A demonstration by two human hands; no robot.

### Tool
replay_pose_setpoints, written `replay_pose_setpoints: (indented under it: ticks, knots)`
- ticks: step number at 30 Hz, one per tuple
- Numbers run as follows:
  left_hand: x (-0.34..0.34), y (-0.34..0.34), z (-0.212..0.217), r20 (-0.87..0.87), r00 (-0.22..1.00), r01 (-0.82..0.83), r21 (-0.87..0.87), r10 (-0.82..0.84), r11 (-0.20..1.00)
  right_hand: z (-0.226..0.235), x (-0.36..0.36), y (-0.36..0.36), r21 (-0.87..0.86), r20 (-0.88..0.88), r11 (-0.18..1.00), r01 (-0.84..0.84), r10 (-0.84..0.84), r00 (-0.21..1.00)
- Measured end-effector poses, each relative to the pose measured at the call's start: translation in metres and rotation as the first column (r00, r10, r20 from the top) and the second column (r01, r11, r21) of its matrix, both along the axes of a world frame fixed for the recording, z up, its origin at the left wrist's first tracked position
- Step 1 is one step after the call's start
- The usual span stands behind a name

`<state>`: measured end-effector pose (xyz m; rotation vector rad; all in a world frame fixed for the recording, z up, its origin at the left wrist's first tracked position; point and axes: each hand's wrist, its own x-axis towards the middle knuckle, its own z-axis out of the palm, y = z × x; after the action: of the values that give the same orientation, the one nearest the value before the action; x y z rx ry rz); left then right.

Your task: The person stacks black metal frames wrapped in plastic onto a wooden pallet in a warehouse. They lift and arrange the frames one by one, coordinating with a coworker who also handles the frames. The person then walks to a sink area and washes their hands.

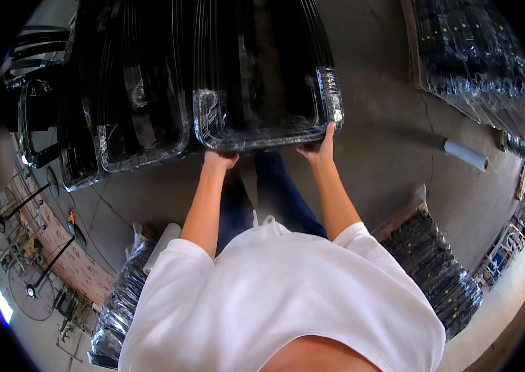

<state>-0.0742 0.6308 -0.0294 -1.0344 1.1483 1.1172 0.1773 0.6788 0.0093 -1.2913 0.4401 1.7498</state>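
"Black bundle (262, 140) ahead: what encloses it?"

"Clear film (206, 104), around stacked frames (319, 43). I see the left grip (221, 160) and right grip (320, 150) holding the bundle's near edge."

"Beside it?"

"Another wrapped bundle (144, 162), left; well right, a film-wrapped pile (473, 59)."

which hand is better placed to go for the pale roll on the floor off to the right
Probably the right hand: it is nearer the pale roll, on the same side. The left hand is farther off. Both touch the near edge of the wrapped black stack.
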Motion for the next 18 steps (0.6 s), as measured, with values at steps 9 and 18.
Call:
replay_pose_setpoints:
  ticks: [9,18]
  knots:
    - [-0.012,0.007,-0.027,0.743,0.623,-0.431,0.067,0.243,0.9,-0.046,0.004,-0.005,0.055,-0.065,0.999,0.003,0.001,0.998]
    - [-0.007,-0.013,0.013,-0.916,-0.193,0.453,-0.4,-0.351,0.796,-0.046,0.014,0.014,-0.223,0.966,0.955,-0.197,0.243,0.083]
